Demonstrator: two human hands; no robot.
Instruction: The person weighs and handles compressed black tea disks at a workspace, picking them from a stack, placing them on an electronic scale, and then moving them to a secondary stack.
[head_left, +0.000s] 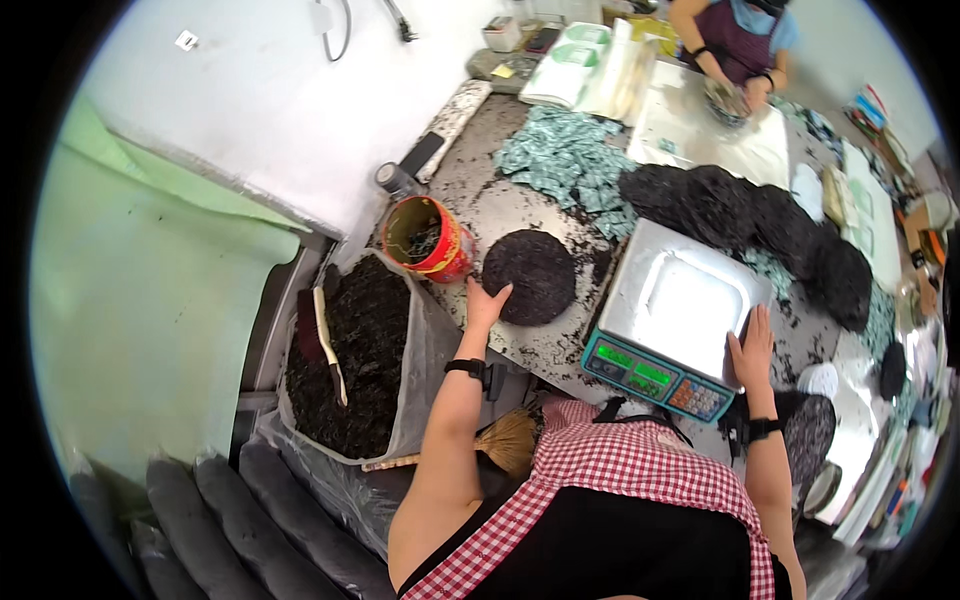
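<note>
My left hand (486, 304) is at the left edge of a round dark cake, apparently dried seaweed (531, 276), lying flat on the steel tabletop (540, 352). Its thumb and forefinger are spread, with the thumb at the cake's rim. To the right stands a teal digital scale (656, 379) with a bare steel pan (679, 300) and lit green displays. My right hand (752, 346) rests along the pan's right edge, fingers extended, gripping nothing. Several dark cakes (840, 262) lie in an overlapping row behind the scale.
A red tin (450, 251) stands beside my left hand. Left of the table, an open plastic bag (409, 375) holds loose dark flakes and a brush (326, 337). Small green packets (566, 154) are heaped behind. Across the table, a person (739, 37) handles a bowl (726, 109).
</note>
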